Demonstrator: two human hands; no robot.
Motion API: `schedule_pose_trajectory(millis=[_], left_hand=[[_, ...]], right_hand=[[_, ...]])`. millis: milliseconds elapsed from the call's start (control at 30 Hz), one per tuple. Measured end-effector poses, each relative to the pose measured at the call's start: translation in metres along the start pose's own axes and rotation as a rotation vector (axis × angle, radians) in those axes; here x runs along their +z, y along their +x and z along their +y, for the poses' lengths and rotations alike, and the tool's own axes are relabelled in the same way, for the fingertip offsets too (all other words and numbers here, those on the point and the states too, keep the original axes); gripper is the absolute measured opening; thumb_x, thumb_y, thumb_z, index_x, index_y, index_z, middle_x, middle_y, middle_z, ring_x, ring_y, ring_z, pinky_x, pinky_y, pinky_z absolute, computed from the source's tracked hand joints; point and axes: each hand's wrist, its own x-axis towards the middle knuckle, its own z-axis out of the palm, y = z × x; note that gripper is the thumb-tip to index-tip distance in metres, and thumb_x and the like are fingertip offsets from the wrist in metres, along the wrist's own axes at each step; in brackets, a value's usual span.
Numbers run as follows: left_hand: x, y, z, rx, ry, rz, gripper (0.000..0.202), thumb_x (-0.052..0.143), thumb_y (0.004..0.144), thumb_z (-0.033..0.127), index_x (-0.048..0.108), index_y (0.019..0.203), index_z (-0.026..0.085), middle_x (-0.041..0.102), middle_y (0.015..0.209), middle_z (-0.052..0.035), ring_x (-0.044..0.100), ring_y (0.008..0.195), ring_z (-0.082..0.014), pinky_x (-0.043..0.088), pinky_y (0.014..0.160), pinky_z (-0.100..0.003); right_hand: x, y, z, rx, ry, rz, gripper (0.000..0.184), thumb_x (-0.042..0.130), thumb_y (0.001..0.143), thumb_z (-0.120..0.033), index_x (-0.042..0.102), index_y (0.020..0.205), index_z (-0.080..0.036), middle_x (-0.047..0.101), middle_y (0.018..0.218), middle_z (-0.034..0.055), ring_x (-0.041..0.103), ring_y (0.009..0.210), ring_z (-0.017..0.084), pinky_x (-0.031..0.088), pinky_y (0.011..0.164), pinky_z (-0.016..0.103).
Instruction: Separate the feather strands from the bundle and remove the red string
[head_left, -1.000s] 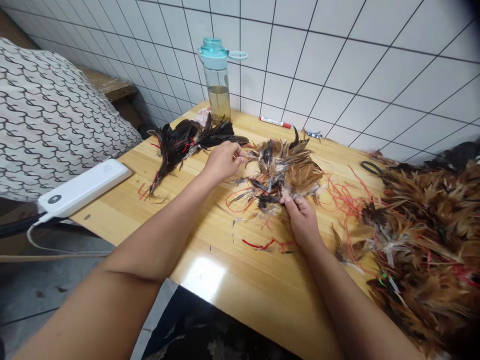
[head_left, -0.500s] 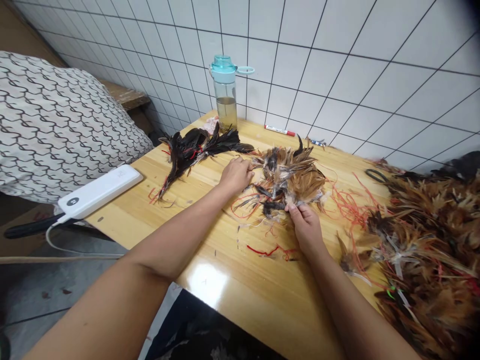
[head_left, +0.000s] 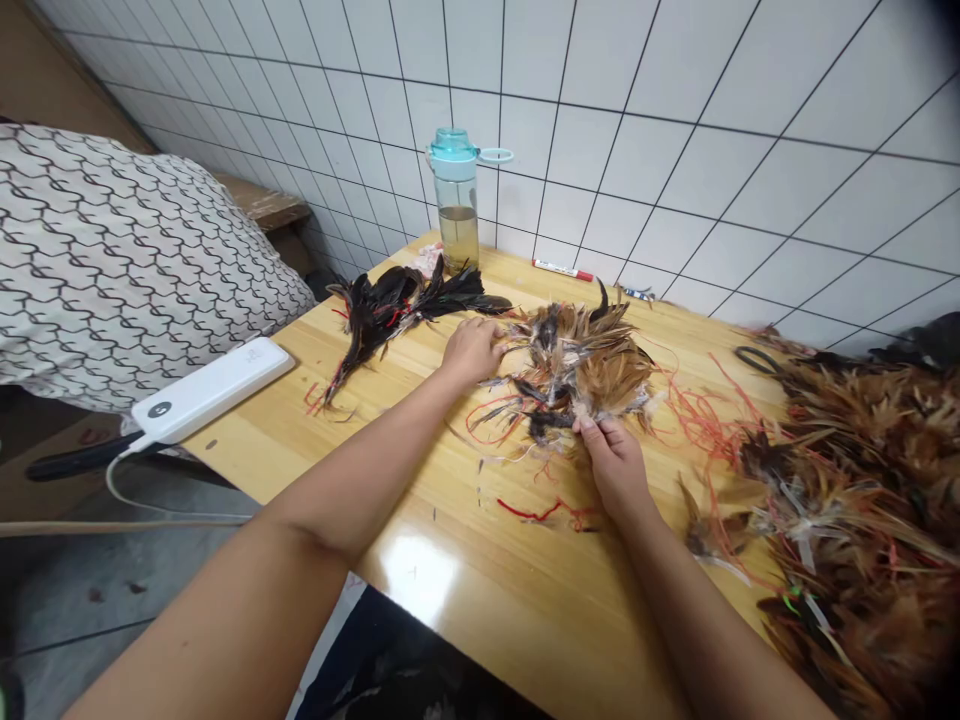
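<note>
A loose pile of brown feathers (head_left: 574, 335) lies mid-table, with dark feathers (head_left: 551, 420) along its near edge. My right hand (head_left: 615, 460) pinches the quill end of a fanned brown feather bunch (head_left: 611, 375) at the front of the pile. At the pile's left side, my left hand (head_left: 472, 352) is closed with its fingertips on feathers; their exact hold is partly hidden. Farther left rests a bundle of black feathers (head_left: 382, 305) bound with red thread. A red string (head_left: 536, 512) lies on the table in front of my hands.
A large heap of brown feathers (head_left: 885, 470) covers the right side, beside tangled red string (head_left: 709, 420) and a black scissor handle (head_left: 757, 360). A water bottle (head_left: 457, 215) and a red-capped marker (head_left: 562, 270) stand and lie near the tiled wall. A white power bank (head_left: 214, 390) sits at the left edge.
The whole view has shifted slightly, so things appear a little lower and to the right. Both hands keep nearly the same places at the feather pile.
</note>
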Motion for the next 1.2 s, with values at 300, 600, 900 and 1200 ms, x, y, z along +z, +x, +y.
schedule_pose_trajectory(millis=[300,600,900,1200], left_hand=[[-0.015,-0.001,-0.006,-0.093,-0.188,0.115,0.008,0.047,0.082,0.013,0.052,0.078,0.018,0.06,0.084,-0.007,0.053,0.084,-0.0198,0.04,0.08,-0.033],[-0.052,0.003,-0.011,-0.051,-1.078,0.21,0.02,0.064,0.075,0.031,0.057,0.088,0.018,0.053,0.072,0.0014,0.046,0.06,-0.0083,0.038,0.06,-0.022],[-0.062,-0.005,-0.02,-0.097,-0.817,0.094,0.017,0.067,0.072,0.03,0.068,0.081,0.017,0.063,0.075,-0.0017,0.05,0.063,-0.0099,0.04,0.062,-0.023],[-0.067,-0.01,-0.014,-0.071,-0.871,-0.04,0.023,0.067,0.073,0.035,0.066,0.084,0.015,0.06,0.071,-0.0021,0.05,0.062,-0.0107,0.041,0.063,-0.024]], right_hand=[[0.0,0.0,0.0,-0.027,-0.005,0.007,0.034,0.054,0.082,-0.05,0.062,0.07,-0.02,0.061,0.067,0.0015,0.056,0.069,0.018,0.043,0.068,0.031],[0.002,0.002,0.005,-0.033,0.049,0.035,0.035,0.056,0.079,-0.052,0.062,0.069,-0.019,0.059,0.065,0.0007,0.054,0.067,0.017,0.042,0.065,0.03],[0.004,0.002,0.006,-0.039,0.06,0.036,0.035,0.055,0.08,-0.051,0.061,0.068,-0.019,0.059,0.066,0.001,0.054,0.067,0.017,0.042,0.066,0.03],[0.004,0.003,0.007,-0.06,0.072,0.034,0.035,0.056,0.079,-0.052,0.061,0.068,-0.019,0.06,0.066,0.0013,0.055,0.068,0.017,0.042,0.067,0.031]])
